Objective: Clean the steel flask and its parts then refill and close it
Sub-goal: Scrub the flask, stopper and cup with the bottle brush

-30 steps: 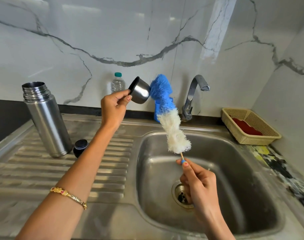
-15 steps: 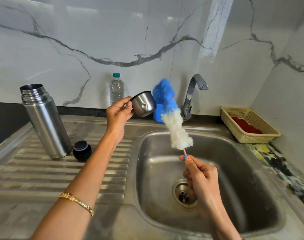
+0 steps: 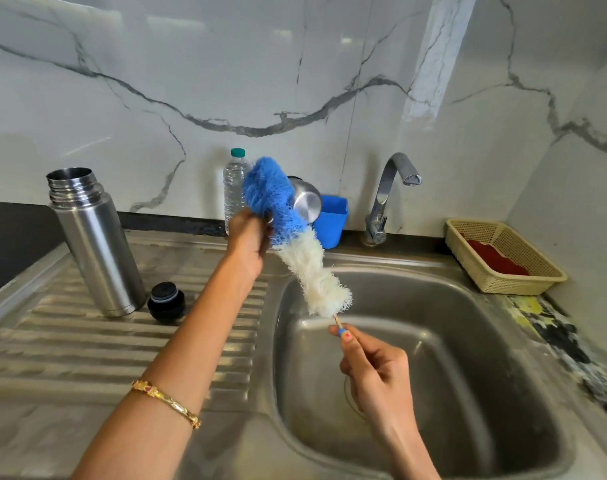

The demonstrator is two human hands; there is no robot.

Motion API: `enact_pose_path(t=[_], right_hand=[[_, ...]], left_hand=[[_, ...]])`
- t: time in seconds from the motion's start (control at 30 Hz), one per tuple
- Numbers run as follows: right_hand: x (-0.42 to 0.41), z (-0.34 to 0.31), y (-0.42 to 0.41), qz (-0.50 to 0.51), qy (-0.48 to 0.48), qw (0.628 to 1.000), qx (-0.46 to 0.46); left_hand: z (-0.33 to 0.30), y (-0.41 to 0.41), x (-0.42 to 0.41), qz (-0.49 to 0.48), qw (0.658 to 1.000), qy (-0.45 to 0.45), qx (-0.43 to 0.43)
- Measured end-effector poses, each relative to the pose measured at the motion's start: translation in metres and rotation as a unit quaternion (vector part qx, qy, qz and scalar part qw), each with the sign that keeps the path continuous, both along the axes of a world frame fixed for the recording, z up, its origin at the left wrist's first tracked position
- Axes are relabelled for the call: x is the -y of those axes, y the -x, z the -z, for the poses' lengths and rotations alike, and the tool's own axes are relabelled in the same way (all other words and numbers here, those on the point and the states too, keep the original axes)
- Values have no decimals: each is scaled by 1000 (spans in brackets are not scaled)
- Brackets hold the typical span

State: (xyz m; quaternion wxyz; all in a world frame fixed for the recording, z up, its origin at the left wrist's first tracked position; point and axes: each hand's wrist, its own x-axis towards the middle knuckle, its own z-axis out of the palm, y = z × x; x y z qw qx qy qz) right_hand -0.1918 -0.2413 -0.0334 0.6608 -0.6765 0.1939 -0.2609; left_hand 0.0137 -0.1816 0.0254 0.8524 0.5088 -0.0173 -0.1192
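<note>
Nearest, the right hand (image 3: 374, 372) pinches the thin handle of one bottle brush (image 3: 295, 244) above the open basin of the sink (image 3: 468, 341). Beyond it, the left hand (image 3: 250, 237), one gold bangle (image 3: 167, 401) on its arm, grips one steel cup (image 3: 304, 199), partly hidden by the brush's blue tip. Left of that hand, one steel flask (image 3: 94, 240) stands uncapped on the ribbed drainboard (image 3: 87, 341), one black stopper (image 3: 166, 302) just beside it. Behind the hands: one water bottle (image 3: 233, 181), one blue tub (image 3: 333, 220), one tap (image 3: 385, 199). Far right, one basket (image 3: 503, 258). No writing is legible.
</note>
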Motion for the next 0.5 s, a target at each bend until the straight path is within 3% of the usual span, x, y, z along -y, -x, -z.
enact_pose_path(t=[0.17, 0.5], right_hand=[[13, 2, 2, 62, -24, 998, 14], [17, -12, -2, 24, -18, 999, -24]], left_hand=[[-2, 1, -3, -19, 999, 18, 36], [1, -1, -6, -36, 994, -29, 103]])
